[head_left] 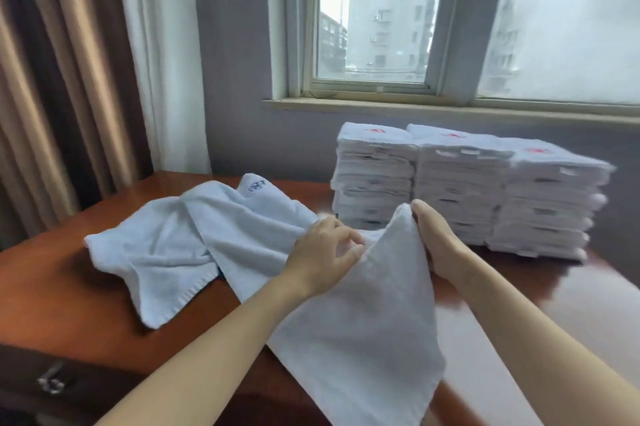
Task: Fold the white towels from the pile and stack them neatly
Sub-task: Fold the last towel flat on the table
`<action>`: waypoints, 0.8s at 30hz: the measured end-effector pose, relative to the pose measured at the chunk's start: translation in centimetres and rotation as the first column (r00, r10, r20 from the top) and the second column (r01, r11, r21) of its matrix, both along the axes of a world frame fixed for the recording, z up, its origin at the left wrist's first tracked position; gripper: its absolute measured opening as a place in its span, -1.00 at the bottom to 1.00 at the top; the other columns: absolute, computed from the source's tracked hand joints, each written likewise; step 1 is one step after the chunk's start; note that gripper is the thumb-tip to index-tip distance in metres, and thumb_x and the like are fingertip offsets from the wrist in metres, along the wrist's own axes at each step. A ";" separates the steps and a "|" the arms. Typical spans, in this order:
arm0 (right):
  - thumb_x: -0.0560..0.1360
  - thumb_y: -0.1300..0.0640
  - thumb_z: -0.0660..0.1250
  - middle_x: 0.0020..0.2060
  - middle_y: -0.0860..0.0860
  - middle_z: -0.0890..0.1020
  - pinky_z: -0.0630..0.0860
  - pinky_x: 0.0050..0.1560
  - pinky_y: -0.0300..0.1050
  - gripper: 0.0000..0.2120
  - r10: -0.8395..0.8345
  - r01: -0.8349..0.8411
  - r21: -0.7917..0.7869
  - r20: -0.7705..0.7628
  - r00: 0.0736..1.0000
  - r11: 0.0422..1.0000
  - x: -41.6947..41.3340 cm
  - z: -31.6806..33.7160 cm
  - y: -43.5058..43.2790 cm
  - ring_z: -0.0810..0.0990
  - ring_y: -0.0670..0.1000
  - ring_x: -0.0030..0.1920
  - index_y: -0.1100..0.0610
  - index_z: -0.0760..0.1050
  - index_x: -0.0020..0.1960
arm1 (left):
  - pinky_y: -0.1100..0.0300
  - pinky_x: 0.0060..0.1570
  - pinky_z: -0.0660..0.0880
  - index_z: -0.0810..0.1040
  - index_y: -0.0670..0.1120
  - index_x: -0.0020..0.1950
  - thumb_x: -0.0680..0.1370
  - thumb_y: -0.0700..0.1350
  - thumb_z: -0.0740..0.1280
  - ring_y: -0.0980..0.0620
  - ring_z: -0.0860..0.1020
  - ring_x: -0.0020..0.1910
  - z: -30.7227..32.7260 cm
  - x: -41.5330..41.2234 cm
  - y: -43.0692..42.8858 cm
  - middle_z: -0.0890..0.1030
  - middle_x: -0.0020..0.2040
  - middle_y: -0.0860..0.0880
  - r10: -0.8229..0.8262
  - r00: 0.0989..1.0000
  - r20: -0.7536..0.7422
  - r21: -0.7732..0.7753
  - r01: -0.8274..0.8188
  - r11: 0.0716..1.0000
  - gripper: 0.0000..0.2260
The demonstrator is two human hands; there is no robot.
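- Hands of one person held a single white towel (pixel 363 321) over the near middle of the wooden table (pixel 52 287), and its lower part draped down toward the front edge.
- The right hand (pixel 436 238) gripped a raised corner of that towel, fingers curled round the cloth, just in front of the folded stacks (pixel 467 190).
- The left hand (pixel 322 262) pinched the towel's upper edge a little lower and to the left, with curled fingers; the two hands were near each other but not touching.
- The loose pile (pixel 180 245) of unfolded towels lay rumpled and overlapping on the left half of the table, meeting the held towel under the left hand; one towel showed blue embroidery at its far corner.
- The folded stacks stood side by side at the back right of the table below the window sill (pixel 450 110), with red marks on the top towels.
- Brown and white curtains (pixel 86 61) hung at the left.
- A metal drawer handle (pixel 52 382) showed on the front at the lower left.
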State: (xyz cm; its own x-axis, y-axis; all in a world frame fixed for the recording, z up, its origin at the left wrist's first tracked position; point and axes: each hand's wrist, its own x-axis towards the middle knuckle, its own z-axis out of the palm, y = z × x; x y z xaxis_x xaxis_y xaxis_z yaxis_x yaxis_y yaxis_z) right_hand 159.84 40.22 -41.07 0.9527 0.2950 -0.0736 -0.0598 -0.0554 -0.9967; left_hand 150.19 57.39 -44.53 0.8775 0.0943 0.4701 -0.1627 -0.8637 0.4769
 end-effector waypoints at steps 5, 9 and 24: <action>0.54 0.05 0.11 -0.60 -0.07 0.29 0.24 -0.50 -0.24 -0.62 -0.110 0.099 -0.076 -0.146 0.983 0.992 1.5 -3.2 -7.9 0.26 -0.05 -0.57 0.02 0.23 -0.46 | 0.09 0.18 0.44 0.63 0.11 0.15 0.58 0.09 0.26 0.04 0.55 0.10 -1.7 3.0 -5.8 0.62 0.08 0.11 -0.061 0.969 -0.240 0.116 0.092 0.989 -0.77; 0.56 0.08 0.09 -0.57 -0.06 0.29 0.21 -0.49 -0.22 -0.69 -0.155 0.143 -0.169 -0.064 0.986 0.975 2.0 -3.6 -11.6 0.24 -0.07 -0.58 0.03 0.21 -0.36 | 0.23 -0.03 0.44 0.61 0.13 0.16 0.58 0.07 0.25 0.12 0.56 0.05 -2.3 4.4 -9.3 0.63 0.06 0.15 -0.116 0.935 -0.334 0.128 0.167 0.978 -0.79; 0.57 -0.04 0.17 0.47 0.02 0.36 0.02 0.52 0.11 -0.45 0.477 0.076 -0.887 0.315 0.820 0.455 -2.3 -6.2 -4.9 0.28 0.05 0.47 0.00 0.19 0.53 | 0.04 0.16 0.36 0.40 -0.05 0.28 0.59 -0.13 0.17 -0.06 0.40 0.25 -4.8 4.8 -3.6 0.45 0.25 -0.01 0.217 0.961 -0.172 0.221 -0.177 0.959 -0.74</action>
